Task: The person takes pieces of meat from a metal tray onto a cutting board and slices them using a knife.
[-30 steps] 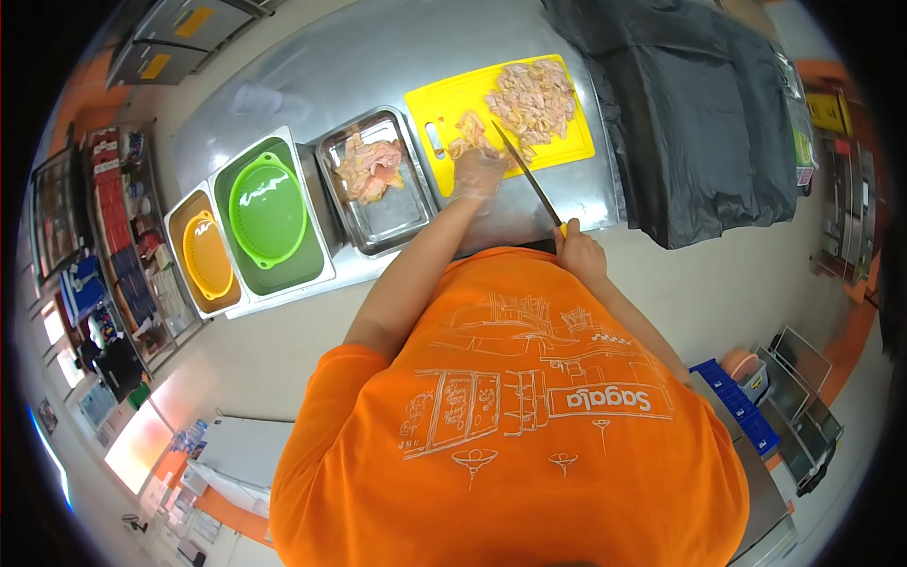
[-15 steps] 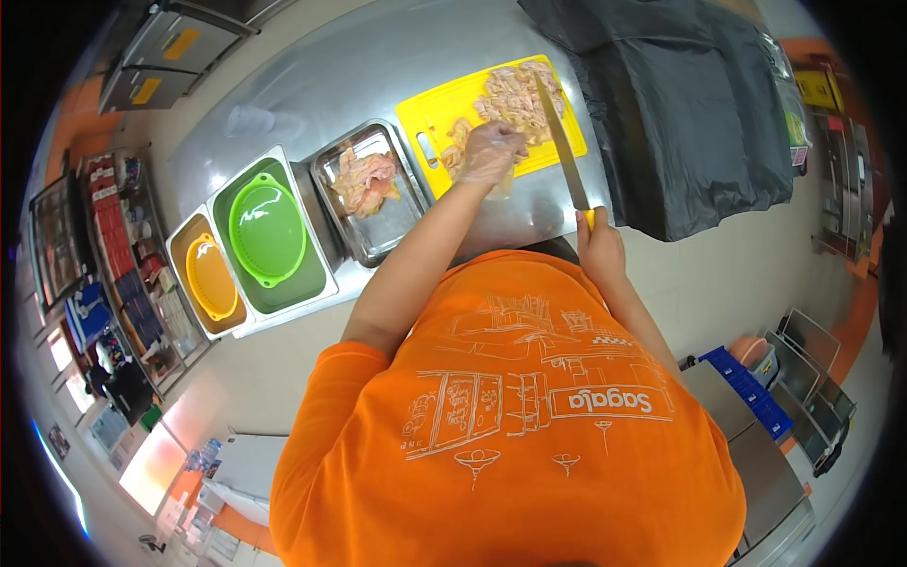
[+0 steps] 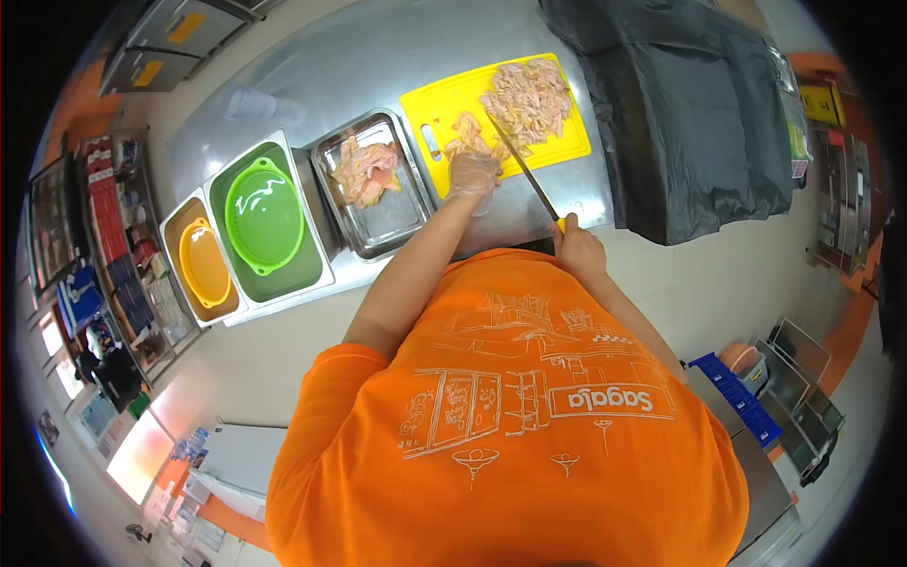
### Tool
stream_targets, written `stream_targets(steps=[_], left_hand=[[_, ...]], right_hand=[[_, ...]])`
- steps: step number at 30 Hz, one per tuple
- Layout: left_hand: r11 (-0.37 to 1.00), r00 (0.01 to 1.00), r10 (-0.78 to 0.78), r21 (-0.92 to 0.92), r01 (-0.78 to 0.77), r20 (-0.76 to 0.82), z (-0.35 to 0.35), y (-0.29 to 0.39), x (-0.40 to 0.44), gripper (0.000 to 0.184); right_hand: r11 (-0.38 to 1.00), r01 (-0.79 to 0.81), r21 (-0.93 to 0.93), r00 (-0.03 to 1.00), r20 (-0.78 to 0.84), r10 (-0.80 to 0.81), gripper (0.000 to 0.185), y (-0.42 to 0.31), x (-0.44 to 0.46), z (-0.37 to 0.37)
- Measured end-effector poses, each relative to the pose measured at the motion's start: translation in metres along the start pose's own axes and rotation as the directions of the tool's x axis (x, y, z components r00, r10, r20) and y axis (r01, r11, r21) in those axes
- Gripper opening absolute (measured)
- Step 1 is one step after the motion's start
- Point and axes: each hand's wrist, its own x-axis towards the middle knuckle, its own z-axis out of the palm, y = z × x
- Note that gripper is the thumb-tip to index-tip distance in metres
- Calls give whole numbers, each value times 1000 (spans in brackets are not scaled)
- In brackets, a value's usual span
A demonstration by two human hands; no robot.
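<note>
My right hand [image 3: 580, 250] is wrapped round the yellow handle of a long knife [image 3: 529, 178]. The blade slants up and left over the yellow cutting board [image 3: 557, 151], its tip between two lots of meat. In a clear plastic glove, my left hand [image 3: 474, 175] is at the board's near edge, its fingers curled on a smaller portion of raw chicken [image 3: 466, 137]; the fingertips are partly hidden. A larger heap of cut chicken pieces [image 3: 529, 99] covers the board's far right. Left of the board, a metal tray [image 3: 383, 225] holds uncut raw chicken [image 3: 367, 170].
Left of the tray stand steel pans [image 3: 324, 269] holding a green colander [image 3: 266, 217] and a yellow colander [image 3: 205, 263]. A clear container [image 3: 253, 102] lies farther back on the steel table [image 3: 321, 61]. Black plastic sheeting [image 3: 680, 132] covers something on the right.
The knife has moved left and down from the right of the heap, its blade now between the heap and the smaller portion. My left hand has drawn back toward me and slightly left.
</note>
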Motion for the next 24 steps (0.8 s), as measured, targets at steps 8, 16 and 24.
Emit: stream_targets(steps=[8,16,24], left_hand=[[923,980,193,331,-198,47,-1,-36,18,22],[655,920,391,693,-300,28,1,-43,23,24],[317,596,802,819,-479,38,-20,12,-11,20]], right_hand=[[998,29,-63,999,43,-27,36,0,10,-1],[994,-2,-111,996,86,11,40,-2,23,20],[995,38,-95,998,-53,-43,40,-42,100,42]])
